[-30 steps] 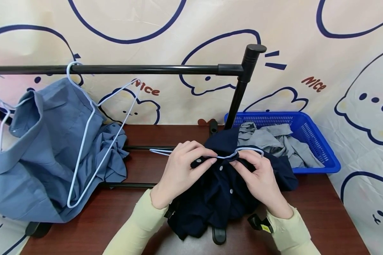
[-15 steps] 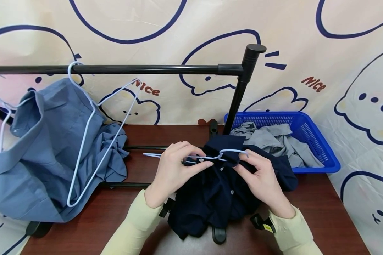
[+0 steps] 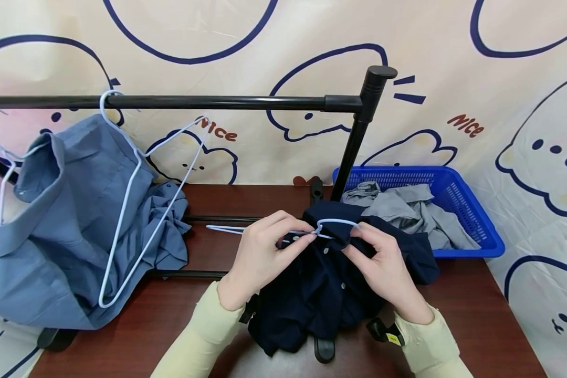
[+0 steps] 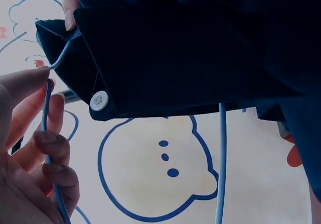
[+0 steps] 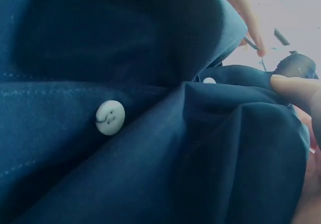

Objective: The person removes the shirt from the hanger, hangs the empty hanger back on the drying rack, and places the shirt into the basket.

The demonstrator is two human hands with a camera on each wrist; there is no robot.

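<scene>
A navy shirt (image 3: 312,304) with white buttons lies bunched on the table, its collar raised between the hands. My left hand (image 3: 271,249) pinches a light-blue wire hanger (image 3: 227,229) by thumb and fingertips near the base of its hook. In the left wrist view, the hanger's wire (image 4: 46,108) runs along the curled fingers, and part of it goes in behind the shirt's collar by a white button (image 4: 99,101). Opposite, my right hand (image 3: 387,257) pinches the collar edge, right at the hook's tip. Its thumb (image 5: 296,89) presses on the dark cloth in the right wrist view.
A black clothes rack (image 3: 227,102) spans the back and left. From it hangs a blue-grey garment (image 3: 75,220), beside another light-blue hanger (image 3: 118,231). Behind the right hand stands a blue plastic basket (image 3: 493,247) with grey clothing (image 3: 411,210) in it.
The hanger has shifted left, its hook moving from beside the right fingers to over the collar. The left hand went slightly left, then back right; the right hand keeps its hold on the collar.
</scene>
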